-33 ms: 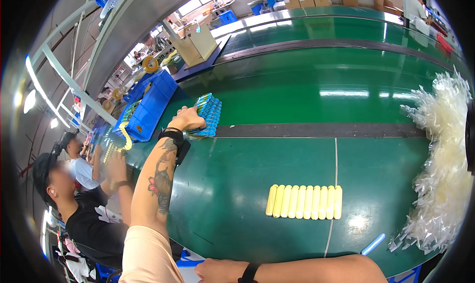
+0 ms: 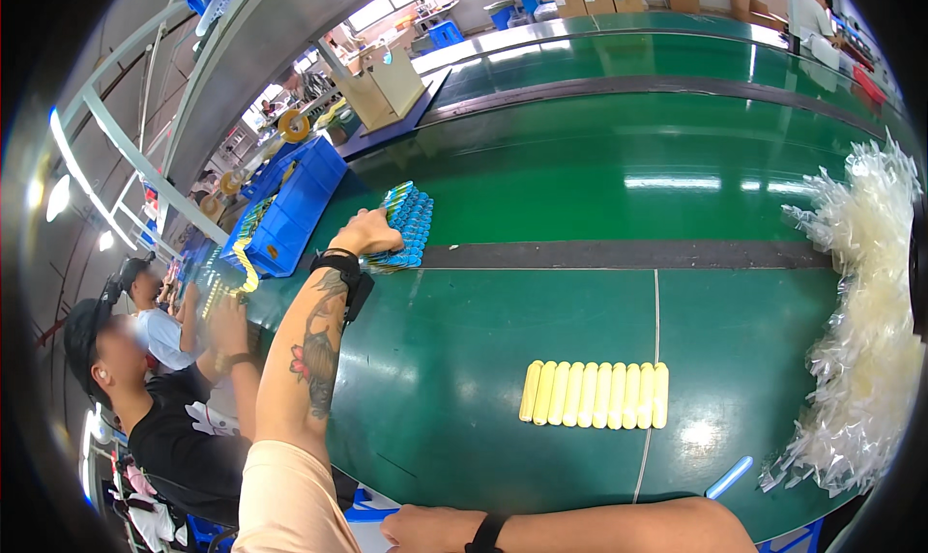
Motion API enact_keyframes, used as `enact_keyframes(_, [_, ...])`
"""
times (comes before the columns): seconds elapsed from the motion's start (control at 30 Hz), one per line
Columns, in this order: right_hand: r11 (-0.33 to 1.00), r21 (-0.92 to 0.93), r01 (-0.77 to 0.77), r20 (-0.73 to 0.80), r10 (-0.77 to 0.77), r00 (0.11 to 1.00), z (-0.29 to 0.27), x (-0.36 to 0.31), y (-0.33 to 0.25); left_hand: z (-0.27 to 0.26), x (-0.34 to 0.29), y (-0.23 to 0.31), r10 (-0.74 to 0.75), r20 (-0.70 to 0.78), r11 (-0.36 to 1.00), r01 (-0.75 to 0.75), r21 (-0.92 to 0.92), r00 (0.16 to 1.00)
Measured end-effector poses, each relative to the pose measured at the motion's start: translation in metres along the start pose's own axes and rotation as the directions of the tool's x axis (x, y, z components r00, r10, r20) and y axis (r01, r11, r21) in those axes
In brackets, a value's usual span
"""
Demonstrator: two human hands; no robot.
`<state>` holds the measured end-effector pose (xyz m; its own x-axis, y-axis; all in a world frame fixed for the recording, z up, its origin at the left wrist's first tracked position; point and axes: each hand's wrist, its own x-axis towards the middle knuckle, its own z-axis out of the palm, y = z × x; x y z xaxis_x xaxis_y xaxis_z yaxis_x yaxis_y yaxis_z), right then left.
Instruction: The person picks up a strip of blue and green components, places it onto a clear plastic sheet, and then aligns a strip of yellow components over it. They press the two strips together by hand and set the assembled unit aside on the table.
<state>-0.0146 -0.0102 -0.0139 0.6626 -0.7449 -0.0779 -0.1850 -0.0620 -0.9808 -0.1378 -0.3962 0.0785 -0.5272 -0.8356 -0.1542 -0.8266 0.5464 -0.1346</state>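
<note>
My left arm stretches out across the green table (image 2: 464, 360). At its end my left hand (image 2: 367, 232) curls round the near left side of a pile of small blue, yellow-and-green wrapped packets (image 2: 411, 219); its fingertips are partly hidden. My right forearm lies along the table's front edge. My right hand (image 2: 418, 529) is at the lower edge of the view, beside a blue-and-white thing (image 2: 370, 508), and its fingers do not show clearly. Several pale yellow rounded sticks (image 2: 594, 395) lie side by side in a row right of the middle.
A blue bin (image 2: 300, 205) with packets stands left of my left hand. Clear plastic sleeves (image 2: 851, 340) are heaped at the right edge, near a light blue stick (image 2: 730, 478). A co-worker in black (image 2: 184, 437) sits at the left. A dark strip (image 2: 619, 254) crosses the table.
</note>
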Motion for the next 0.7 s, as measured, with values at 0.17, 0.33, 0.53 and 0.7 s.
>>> enact_keyframes(0.17, [1.0,-0.015,-0.008,0.004,0.009,1.0,-0.003,-0.005,-0.004,0.003,0.007,-0.002,0.103,0.042,0.989,-0.098,-0.115,0.994])
enact_keyframes(0.33, [0.989,-0.115,0.093,-0.091,-0.104,0.99,0.002,-0.004,0.001,0.0,-0.006,0.007,0.068,-0.06,0.995,-0.072,-0.068,0.996])
enact_keyframes(0.53, [0.991,-0.102,0.087,-0.089,-0.096,0.991,0.001,-0.004,0.001,-0.01,-0.012,0.01,0.071,-0.077,0.996,-0.075,-0.045,0.994])
enact_keyframes(0.7, [0.994,-0.1,0.044,-0.049,-0.049,0.998,-0.003,-0.006,-0.004,-0.006,-0.011,0.009,0.054,-0.105,0.998,-0.056,-0.013,0.993])
